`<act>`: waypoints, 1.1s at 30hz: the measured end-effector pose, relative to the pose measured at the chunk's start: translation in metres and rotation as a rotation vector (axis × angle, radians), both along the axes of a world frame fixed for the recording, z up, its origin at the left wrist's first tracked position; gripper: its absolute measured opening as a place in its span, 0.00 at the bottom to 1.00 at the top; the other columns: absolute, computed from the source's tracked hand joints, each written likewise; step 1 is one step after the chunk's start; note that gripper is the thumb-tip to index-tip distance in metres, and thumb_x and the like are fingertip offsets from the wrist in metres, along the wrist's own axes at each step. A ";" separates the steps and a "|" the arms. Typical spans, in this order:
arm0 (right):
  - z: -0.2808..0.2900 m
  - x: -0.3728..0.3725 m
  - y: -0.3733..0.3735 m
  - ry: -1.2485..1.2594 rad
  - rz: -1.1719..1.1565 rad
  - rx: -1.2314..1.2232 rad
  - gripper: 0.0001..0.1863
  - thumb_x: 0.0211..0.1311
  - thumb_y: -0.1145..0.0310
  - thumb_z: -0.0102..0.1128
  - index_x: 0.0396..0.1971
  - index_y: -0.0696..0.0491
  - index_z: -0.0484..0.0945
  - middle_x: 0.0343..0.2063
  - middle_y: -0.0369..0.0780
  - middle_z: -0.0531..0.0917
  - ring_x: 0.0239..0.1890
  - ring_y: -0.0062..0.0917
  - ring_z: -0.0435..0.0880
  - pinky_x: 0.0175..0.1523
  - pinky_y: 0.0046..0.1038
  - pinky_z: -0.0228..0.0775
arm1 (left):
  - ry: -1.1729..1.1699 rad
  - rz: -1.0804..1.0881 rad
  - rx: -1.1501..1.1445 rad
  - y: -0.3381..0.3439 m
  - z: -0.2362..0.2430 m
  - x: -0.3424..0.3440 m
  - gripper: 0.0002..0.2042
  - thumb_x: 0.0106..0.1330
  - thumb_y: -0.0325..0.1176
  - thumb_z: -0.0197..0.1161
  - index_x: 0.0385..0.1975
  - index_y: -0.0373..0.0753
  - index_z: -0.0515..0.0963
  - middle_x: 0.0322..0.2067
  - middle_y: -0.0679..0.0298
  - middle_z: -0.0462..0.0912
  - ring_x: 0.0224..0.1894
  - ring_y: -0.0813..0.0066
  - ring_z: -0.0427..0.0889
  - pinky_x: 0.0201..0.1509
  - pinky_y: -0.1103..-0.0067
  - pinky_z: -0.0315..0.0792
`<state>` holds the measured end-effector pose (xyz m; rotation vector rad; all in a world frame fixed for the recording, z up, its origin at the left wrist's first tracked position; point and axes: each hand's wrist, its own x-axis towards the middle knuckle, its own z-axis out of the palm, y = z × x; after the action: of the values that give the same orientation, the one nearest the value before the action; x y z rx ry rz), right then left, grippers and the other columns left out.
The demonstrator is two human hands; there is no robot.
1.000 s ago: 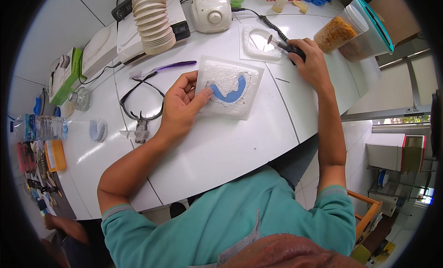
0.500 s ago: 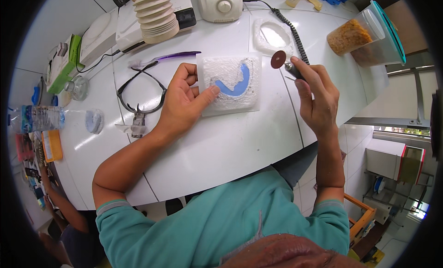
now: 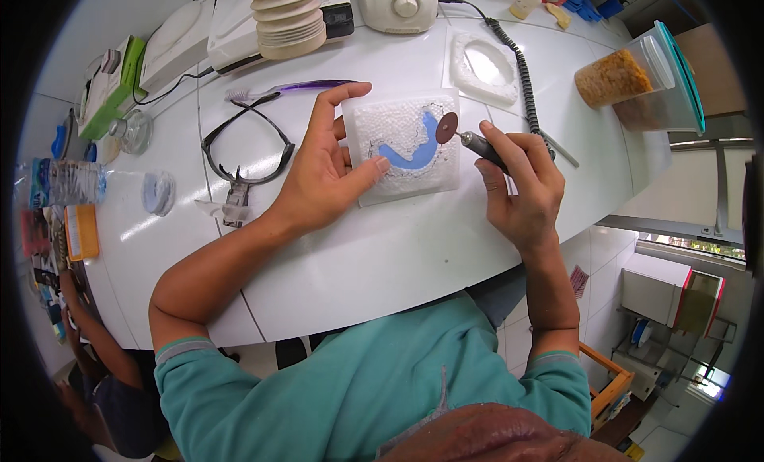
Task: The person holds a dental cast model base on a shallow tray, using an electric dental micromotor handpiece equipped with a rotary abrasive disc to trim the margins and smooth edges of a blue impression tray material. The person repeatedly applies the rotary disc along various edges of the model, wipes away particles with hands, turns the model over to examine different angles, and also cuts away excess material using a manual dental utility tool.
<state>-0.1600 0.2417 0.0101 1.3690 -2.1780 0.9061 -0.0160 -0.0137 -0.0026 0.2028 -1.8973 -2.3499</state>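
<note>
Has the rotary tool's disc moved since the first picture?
Yes: the disc has moved down the picture and left, judged against the white ring-shaped piece.

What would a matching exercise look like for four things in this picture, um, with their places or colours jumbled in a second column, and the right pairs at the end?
Column one:
1. Rotary tool
2. Toothbrush
3. White square block
4. Ribbed hose

Column two:
A. Cream-coloured
B. Held in the right hand
C. Held in the left hand
D. Mostly purple

Right pairs: 1-B, 2-D, 3-C, 4-A.
</note>
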 end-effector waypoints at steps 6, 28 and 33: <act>-0.002 -0.004 0.003 0.031 0.013 -0.035 0.25 0.57 0.70 0.82 0.57 0.53 0.90 0.34 0.41 0.86 0.26 0.28 0.81 0.31 0.29 0.73 | 0.027 0.010 -0.033 0.000 -0.004 0.001 0.39 0.71 0.18 0.64 0.78 0.43 0.50 0.63 0.50 0.74 0.65 0.66 0.80 0.68 0.69 0.77; -0.002 -0.017 0.012 0.045 -0.129 -0.251 0.14 0.83 0.65 0.59 0.50 0.62 0.83 0.29 0.40 0.82 0.26 0.25 0.81 0.32 0.25 0.72 | 0.176 0.106 -0.241 0.011 0.016 0.012 0.33 0.73 0.19 0.69 0.74 0.40 0.60 0.61 0.52 0.78 0.63 0.64 0.84 0.67 0.68 0.83; -0.009 -0.026 0.024 -0.006 -0.212 -0.475 0.19 0.89 0.61 0.49 0.50 0.63 0.79 0.26 0.36 0.77 0.24 0.17 0.73 0.32 0.21 0.65 | 0.939 0.107 -1.123 0.001 0.030 0.011 0.14 0.63 0.18 0.75 0.47 0.38 0.83 0.39 0.57 0.89 0.55 0.47 0.90 0.46 0.61 0.90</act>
<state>-0.1864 0.2661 0.0009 0.8920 -1.8973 1.2392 -0.0047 -0.0128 0.0277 -0.7168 -2.1266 -0.7160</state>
